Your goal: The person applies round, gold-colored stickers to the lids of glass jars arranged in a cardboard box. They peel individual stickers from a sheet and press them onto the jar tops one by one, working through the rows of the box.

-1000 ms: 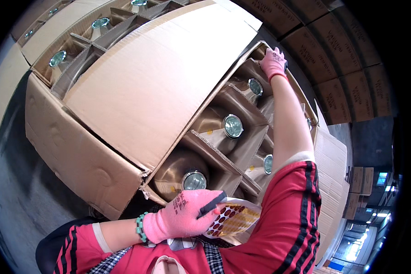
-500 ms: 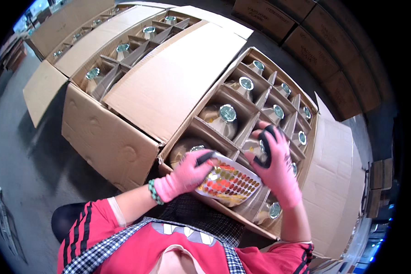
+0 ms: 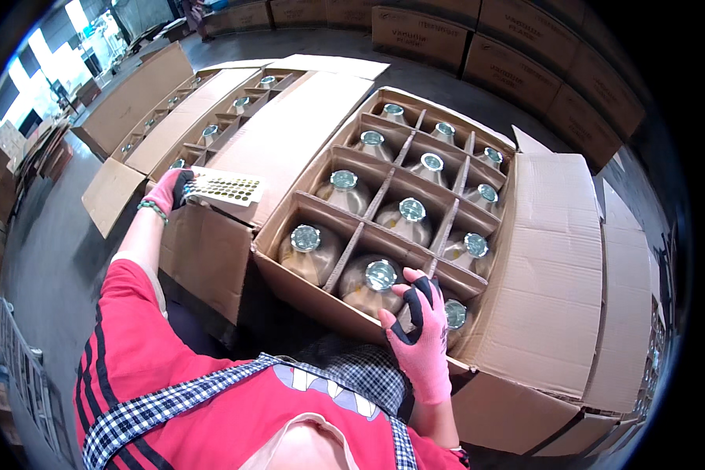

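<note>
My left hand [image 3: 167, 194], in a pink glove with dark fingertips, pinches a white sheet of small round stickers [image 3: 231, 188]. It is at the left, over the edge of the neighbouring carton. My right hand [image 3: 423, 333], gloved the same way, has its fingers apart and curved. It is over the near edge of the open carton [image 3: 321, 301], beside a silvery glass flask [image 3: 368, 286]. Whether it touches that flask I cannot tell. Several such flasks stand upright with clear rims up, one per cardboard compartment, including another flask [image 3: 309, 251] in the near left cell.
A second open carton [image 3: 211, 243] with flasks in dividers adjoins on the left, its wide flap [image 3: 305, 125] lying between the two. The main carton's right flap [image 3: 540, 274] is folded outward. Stacked closed cartons [image 3: 517, 55] stand at the back right. A metal rack [image 3: 23, 360] is at far left.
My left hand has moved left with the sticker sheet, away from the main carton. My right hand has come down and nearer, to the carton's front edge. The view has shifted.
</note>
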A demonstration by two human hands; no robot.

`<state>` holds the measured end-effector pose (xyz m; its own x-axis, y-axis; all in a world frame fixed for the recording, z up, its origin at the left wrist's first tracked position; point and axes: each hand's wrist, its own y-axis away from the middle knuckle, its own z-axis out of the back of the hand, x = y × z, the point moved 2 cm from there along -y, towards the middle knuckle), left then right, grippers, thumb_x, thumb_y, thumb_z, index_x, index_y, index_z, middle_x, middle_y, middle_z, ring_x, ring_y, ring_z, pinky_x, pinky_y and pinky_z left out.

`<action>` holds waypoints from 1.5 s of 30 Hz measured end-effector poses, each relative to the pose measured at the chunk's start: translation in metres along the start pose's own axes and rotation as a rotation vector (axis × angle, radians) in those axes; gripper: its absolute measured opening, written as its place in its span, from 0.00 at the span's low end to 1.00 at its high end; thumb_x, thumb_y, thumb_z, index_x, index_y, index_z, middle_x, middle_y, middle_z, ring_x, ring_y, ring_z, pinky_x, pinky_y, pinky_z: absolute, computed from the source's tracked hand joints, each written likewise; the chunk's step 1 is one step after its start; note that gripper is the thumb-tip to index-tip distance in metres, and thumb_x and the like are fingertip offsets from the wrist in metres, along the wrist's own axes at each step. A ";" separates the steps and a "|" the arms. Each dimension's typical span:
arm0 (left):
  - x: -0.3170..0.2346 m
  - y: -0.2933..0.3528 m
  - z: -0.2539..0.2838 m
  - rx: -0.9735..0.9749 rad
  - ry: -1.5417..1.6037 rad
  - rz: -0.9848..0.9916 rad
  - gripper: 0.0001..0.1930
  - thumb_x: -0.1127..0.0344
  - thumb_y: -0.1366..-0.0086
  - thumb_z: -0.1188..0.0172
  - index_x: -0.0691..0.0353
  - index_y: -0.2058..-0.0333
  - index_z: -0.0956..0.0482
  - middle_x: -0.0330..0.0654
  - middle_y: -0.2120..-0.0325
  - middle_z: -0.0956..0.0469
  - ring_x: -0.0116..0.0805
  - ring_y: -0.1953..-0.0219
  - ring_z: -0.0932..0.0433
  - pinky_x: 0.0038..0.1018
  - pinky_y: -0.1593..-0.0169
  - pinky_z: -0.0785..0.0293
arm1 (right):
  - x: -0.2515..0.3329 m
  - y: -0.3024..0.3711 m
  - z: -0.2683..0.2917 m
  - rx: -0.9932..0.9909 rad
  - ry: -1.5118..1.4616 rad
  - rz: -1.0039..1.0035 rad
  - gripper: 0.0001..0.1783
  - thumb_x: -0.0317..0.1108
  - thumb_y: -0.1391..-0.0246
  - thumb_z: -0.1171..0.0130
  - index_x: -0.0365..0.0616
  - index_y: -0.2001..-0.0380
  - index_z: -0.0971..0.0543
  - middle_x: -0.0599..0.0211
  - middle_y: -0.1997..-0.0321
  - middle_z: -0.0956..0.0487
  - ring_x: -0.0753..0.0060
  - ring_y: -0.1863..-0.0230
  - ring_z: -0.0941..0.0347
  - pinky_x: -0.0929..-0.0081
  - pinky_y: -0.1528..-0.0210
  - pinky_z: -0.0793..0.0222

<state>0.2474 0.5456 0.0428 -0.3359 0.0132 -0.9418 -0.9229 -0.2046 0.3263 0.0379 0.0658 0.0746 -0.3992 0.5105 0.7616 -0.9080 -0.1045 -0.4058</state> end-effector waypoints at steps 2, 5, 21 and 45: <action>-0.037 0.033 -0.004 0.027 -0.020 -0.087 0.06 0.65 0.47 0.48 0.61 0.73 0.28 0.38 0.79 0.26 0.24 0.79 0.26 0.19 0.76 0.29 | -0.004 0.010 0.007 -0.035 -0.012 0.034 0.18 0.29 0.65 0.40 0.39 0.67 0.30 0.55 0.56 0.32 0.48 0.51 0.40 0.59 0.48 0.47; -0.092 0.107 -0.050 0.089 0.059 -0.257 0.11 0.67 0.46 0.49 0.68 0.67 0.29 0.41 0.75 0.25 0.28 0.77 0.25 0.22 0.71 0.27 | -0.011 0.023 0.019 -0.085 0.008 0.014 0.17 0.28 0.66 0.40 0.39 0.67 0.30 0.55 0.56 0.32 0.48 0.51 0.39 0.59 0.48 0.46; 0.039 0.174 -0.260 1.236 -0.670 -0.237 0.17 0.66 0.47 0.48 0.68 0.60 0.29 0.45 0.41 0.52 0.35 0.38 0.62 0.26 0.40 0.62 | 0.030 -0.007 0.009 -0.391 -0.180 0.229 0.17 0.40 0.54 0.48 0.36 0.68 0.29 0.52 0.56 0.30 0.52 0.50 0.37 0.61 0.48 0.46; 0.032 -0.139 0.255 0.428 0.161 -0.279 0.18 0.68 0.44 0.49 0.68 0.55 0.32 0.34 0.67 0.28 0.20 0.68 0.31 0.16 0.63 0.34 | 0.074 -0.148 -0.326 0.520 0.838 -0.285 0.22 0.35 0.71 0.35 0.40 0.70 0.32 0.58 0.66 0.29 0.56 0.59 0.35 0.64 0.56 0.40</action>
<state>0.3168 0.8243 -0.0116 -0.0652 -0.1471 -0.9870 -0.9785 0.2034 0.0343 0.1842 0.3974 0.0263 -0.1234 0.9855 0.1167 -0.9776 -0.1410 0.1564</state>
